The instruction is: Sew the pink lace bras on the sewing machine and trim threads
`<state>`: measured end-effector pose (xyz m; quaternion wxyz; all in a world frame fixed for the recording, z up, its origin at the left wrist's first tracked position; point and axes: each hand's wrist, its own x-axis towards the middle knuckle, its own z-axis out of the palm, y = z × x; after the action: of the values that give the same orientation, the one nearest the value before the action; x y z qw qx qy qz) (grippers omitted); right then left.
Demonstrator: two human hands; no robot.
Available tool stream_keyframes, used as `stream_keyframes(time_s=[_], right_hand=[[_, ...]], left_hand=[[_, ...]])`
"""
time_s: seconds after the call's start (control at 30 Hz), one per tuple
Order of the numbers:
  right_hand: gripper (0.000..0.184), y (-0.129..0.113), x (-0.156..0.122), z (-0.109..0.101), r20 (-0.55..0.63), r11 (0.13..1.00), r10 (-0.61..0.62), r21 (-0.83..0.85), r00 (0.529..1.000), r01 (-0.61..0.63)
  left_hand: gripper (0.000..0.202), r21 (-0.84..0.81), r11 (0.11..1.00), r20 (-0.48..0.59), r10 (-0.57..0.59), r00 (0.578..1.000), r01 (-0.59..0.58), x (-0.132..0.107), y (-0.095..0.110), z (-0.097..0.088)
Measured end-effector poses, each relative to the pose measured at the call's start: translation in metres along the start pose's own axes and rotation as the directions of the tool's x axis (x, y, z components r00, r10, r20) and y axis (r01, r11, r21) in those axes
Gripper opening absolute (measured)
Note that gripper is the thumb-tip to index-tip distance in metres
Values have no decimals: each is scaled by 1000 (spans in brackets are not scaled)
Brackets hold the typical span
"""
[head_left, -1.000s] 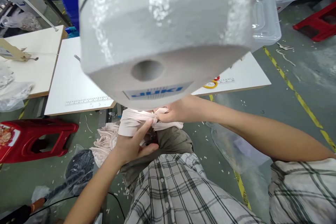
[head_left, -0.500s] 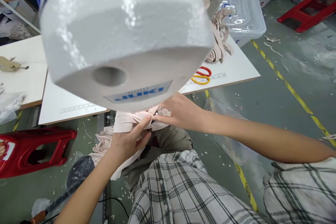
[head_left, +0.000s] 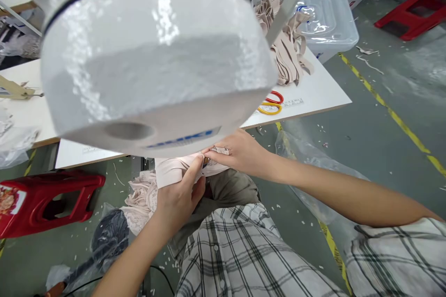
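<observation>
A big white sewing machine head (head_left: 153,60) fills the upper middle of the view and hides the needle area. Just below it, my left hand (head_left: 179,197) pinches a folded piece of pale pink fabric (head_left: 172,171) from the left. My right hand (head_left: 240,153) presses its fingertips on the same fabric from the right, its fingers close together. More pink lace fabric (head_left: 139,199) hangs down below my left hand, over my lap.
A white table (head_left: 320,93) carries red and yellow scissors (head_left: 272,104) and a pile of beige straps (head_left: 289,55). Clear plastic bins (head_left: 331,18) stand at the back right. A red stool (head_left: 45,199) sits at the left, with plastic bags (head_left: 104,236) on the floor.
The view has shifted, so the machine head now sits further left and lower. Both hands stay on the pink fabric; my left thumb has closed more tightly on the fold.
</observation>
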<state>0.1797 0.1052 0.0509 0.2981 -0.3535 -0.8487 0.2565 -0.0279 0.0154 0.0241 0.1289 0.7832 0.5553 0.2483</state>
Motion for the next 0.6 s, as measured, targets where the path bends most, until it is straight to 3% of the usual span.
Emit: stream_keyframes(time_s=[0.13,0.3,0.47,0.53,0.6], right_hand=[[22,9,-17,17,-172,967,-229,-158,958,202],[30,18,-22,19,-119,880,-380,-352,917,319],[32,15,-20,12,-98,893,-346,-339,933,296],[31,11,-25,13,-147,923,-295,-299,944,242],[31,10,-29,17,-197,983,-135,-150,971,106]], left_hand=[[56,30,999,24,-27,999,26,-2,6,-3],[56,96,993,116,57,992,-68,-2,-4,-19],[49,92,967,204,216,955,-238,9,-17,-32],[47,139,966,211,186,959,-218,12,-13,-33],[45,189,967,225,127,966,-172,13,-6,-33]])
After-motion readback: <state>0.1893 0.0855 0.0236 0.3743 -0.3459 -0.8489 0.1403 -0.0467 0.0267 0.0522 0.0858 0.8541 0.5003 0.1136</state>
